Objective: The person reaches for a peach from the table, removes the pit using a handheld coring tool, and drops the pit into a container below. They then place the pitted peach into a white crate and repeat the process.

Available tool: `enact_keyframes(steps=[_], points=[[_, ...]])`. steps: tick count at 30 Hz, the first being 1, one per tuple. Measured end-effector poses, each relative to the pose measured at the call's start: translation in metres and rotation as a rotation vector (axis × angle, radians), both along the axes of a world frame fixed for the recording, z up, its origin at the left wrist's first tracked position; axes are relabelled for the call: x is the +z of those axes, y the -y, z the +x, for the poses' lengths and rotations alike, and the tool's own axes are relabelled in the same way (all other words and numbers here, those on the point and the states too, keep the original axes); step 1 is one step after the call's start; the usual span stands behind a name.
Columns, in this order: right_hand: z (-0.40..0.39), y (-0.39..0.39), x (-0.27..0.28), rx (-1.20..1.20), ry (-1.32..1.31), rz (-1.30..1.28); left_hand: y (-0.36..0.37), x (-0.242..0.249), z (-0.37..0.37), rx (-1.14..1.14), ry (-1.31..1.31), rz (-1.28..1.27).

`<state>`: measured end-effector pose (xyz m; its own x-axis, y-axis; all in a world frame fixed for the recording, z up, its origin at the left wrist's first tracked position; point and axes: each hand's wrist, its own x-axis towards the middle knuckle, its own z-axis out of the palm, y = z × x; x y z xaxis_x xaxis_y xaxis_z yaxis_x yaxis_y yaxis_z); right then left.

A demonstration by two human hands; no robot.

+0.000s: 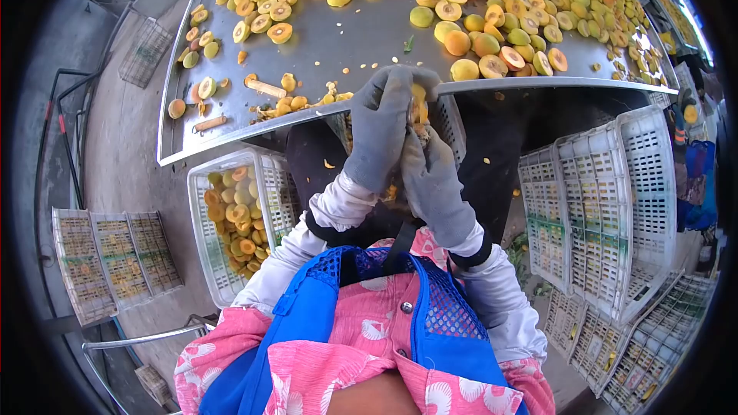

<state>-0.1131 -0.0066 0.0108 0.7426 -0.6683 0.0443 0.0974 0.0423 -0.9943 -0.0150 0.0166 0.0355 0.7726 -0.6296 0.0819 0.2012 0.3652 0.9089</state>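
Both my hands, in grey gloves, meet just past the front edge of the metal table. My left hand is closed with its fingers curled over an orange-yellow piece of apricot. Just below it, my right hand is closed, its fingertips pressed together at the lower end of the same piece. The gloves cover much of the fruit, and whether a small tool is also between the fingers cannot be seen. Many halved apricots lie cut face up or down on the metal table, with some whole-looking ones among them.
Two wooden-handled tools and fruit scraps lie at the table's left front. A white crate of apricots stands at my left. Stacked crates stand at my right, others at far left.
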Motion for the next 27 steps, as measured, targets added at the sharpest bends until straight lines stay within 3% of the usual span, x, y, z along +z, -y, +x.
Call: enact_keyframes(steps=[2, 4, 5, 7, 9, 11, 14, 18, 21, 23, 27], points=[[0.000, -0.001, 0.010, 0.023, -0.003, 0.154, 0.000, -0.001, 0.003, -0.058, 0.003, 0.041], [-0.006, 0.004, 0.037, 0.136, -0.265, 0.584, 0.000, 0.000, 0.006, -0.076, -0.005, 0.085], [-0.008, 0.007, 0.039, 0.139, -0.266, 0.586, 0.000, 0.001, 0.007, -0.098, -0.013, 0.125], [-0.010, 0.015, 0.041, 0.297, -0.243, 0.829, 0.000, -0.002, 0.008, -0.112, 0.013, 0.129], [-0.011, 0.020, 0.042, 0.348, -0.259, 0.858, 0.001, -0.008, 0.009, -0.130, 0.034, 0.136], [-0.011, 0.022, 0.039, 0.368, -0.273, 0.944, 0.006, -0.014, 0.011, -0.045, 0.370, 0.300], [-0.015, 0.022, 0.029, 0.404, -0.263, 0.962, 0.002, -0.022, 0.012, -0.096, 0.474, 0.340], [-0.022, 0.029, 0.024, 0.501, -0.222, 1.033, 0.002, -0.033, 0.017, -0.259, 0.167, 0.247], [-0.026, 0.033, 0.013, 0.569, -0.164, 1.099, 0.002, -0.034, 0.016, -0.278, 0.244, 0.305], [-0.026, 0.037, 0.004, 0.617, -0.143, 1.202, 0.002, -0.028, 0.020, -0.311, 0.555, 0.463], [-0.027, 0.038, -0.010, 0.709, 0.089, 1.409, 0.007, -0.045, 0.027, -0.401, 0.581, 0.414]])
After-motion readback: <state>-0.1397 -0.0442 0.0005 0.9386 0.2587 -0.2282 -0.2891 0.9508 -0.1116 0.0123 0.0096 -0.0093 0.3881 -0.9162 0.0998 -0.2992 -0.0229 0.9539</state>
